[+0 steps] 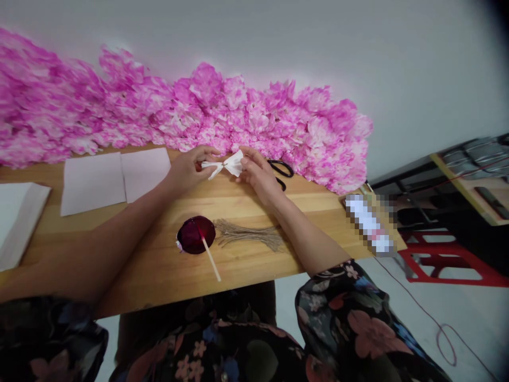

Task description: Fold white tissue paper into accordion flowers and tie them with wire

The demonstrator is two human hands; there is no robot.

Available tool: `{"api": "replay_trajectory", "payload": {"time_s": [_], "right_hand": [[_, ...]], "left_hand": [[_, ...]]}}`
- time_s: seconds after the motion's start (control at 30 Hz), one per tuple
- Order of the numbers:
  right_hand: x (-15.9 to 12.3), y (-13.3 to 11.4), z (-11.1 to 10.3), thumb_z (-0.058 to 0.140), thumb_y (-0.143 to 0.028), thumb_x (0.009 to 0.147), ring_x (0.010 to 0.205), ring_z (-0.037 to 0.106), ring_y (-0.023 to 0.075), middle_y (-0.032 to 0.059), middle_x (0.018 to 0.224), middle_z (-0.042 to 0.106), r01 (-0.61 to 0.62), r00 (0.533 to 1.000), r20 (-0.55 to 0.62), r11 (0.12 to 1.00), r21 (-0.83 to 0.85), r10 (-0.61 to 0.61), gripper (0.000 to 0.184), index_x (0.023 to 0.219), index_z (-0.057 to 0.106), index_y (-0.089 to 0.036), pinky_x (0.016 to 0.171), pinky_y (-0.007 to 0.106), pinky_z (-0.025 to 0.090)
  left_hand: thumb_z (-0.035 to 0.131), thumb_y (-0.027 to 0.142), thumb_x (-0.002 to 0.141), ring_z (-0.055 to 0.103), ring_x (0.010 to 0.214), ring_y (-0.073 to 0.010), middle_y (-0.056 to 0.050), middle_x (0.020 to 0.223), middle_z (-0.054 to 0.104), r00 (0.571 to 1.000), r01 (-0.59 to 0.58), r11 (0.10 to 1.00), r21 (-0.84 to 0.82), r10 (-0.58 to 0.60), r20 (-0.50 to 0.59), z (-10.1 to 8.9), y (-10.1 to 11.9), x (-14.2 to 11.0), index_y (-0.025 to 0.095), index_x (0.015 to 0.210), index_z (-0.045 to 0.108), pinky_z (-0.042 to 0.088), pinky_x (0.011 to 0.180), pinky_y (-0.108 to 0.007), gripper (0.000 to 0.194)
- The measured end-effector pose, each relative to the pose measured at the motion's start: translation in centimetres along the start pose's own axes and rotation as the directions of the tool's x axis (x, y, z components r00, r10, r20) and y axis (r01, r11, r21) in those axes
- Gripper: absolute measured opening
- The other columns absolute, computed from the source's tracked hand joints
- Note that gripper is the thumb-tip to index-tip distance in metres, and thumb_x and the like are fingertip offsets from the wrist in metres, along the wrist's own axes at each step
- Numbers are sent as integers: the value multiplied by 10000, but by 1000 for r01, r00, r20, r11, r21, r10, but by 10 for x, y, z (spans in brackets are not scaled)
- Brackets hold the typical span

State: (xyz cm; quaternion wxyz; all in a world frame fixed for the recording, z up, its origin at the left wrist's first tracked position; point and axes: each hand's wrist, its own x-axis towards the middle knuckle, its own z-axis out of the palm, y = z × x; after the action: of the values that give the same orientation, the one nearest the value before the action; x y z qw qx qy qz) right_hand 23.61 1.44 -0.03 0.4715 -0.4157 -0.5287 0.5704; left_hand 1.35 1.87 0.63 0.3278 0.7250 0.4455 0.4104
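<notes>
Between my two hands is a bow-shaped piece of white pleated paper (234,163), cinched at its middle with a thin tie. My left hand (194,165) pinches its left end, and my right hand (256,172) grips the fanned right end. Below them on the table lies a bundle of thin brown strings (250,234). Beside the bundle sits a round dish of dark red liquid (191,236), with a pale stick (211,260) resting in it and jutting over its rim. Black-handled scissors (281,168) lie just behind my right hand, partly hidden by it.
A long heap of pink and white paper flowers (246,111) lines the table's back edge against the wall. Two white sheets (93,183) and a thick paper stack (18,223) lie at left. A blurred-out object (369,225) is at the right end, near a red stool (453,260).
</notes>
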Motion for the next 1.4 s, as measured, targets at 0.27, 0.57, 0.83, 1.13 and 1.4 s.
{"api": "replay_trajectory", "payload": {"time_s": [0.27, 0.57, 0.83, 1.13, 1.4], "right_hand": [[5, 9, -2, 728, -261, 833, 973, 683, 179, 24, 1066, 736, 3, 1000, 17, 999, -44, -2, 429, 1242, 598, -257, 746, 287, 609], [7, 1, -9, 756, -337, 867, 881, 681, 137, 7, 1036, 716, -17, 998, -58, 996, 88, 22, 366, 1203, 620, -279, 755, 276, 625], [-2, -4, 3, 736, -313, 862, 801, 724, 129, 6, 963, 760, -132, 990, 55, 988, 80, 128, 433, 1264, 586, -258, 678, 234, 639], [8, -4, -18, 642, -309, 902, 785, 691, 181, 32, 917, 731, 45, 997, -34, 924, -380, -63, 434, 1329, 615, -237, 790, 374, 629], [-11, -31, 0, 655, -474, 963, 1470, 450, 343, 94, 1490, 618, 519, 835, 392, 315, -794, -387, 507, 1429, 598, -283, 1273, 565, 293]], "left_hand": [[613, 283, 817, 609, 679, -140, -34, 922, 759, 1000, -3, 999, 50, 3, -13, 2, -2, -1, 185, 1170, 706, 460, 635, -262, 378], [606, 219, 814, 566, 647, -132, -17, 838, 710, 989, -7, 994, 106, 23, -146, 0, -9, 0, 181, 1168, 693, 420, 596, -247, 366], [622, 242, 840, 550, 624, -128, 4, 794, 692, 991, -37, 993, 108, 51, -121, 3, -6, -1, 202, 1216, 688, 417, 595, -245, 384], [582, 193, 817, 481, 571, -120, 29, 760, 646, 992, -17, 983, 180, 39, -118, 1, 2, -3, 219, 1175, 695, 403, 594, -265, 376], [597, 241, 832, 518, 603, -127, 13, 828, 694, 995, 6, 990, 139, 8, -104, 3, -1, -4, 217, 1186, 696, 406, 615, -268, 369]]}}
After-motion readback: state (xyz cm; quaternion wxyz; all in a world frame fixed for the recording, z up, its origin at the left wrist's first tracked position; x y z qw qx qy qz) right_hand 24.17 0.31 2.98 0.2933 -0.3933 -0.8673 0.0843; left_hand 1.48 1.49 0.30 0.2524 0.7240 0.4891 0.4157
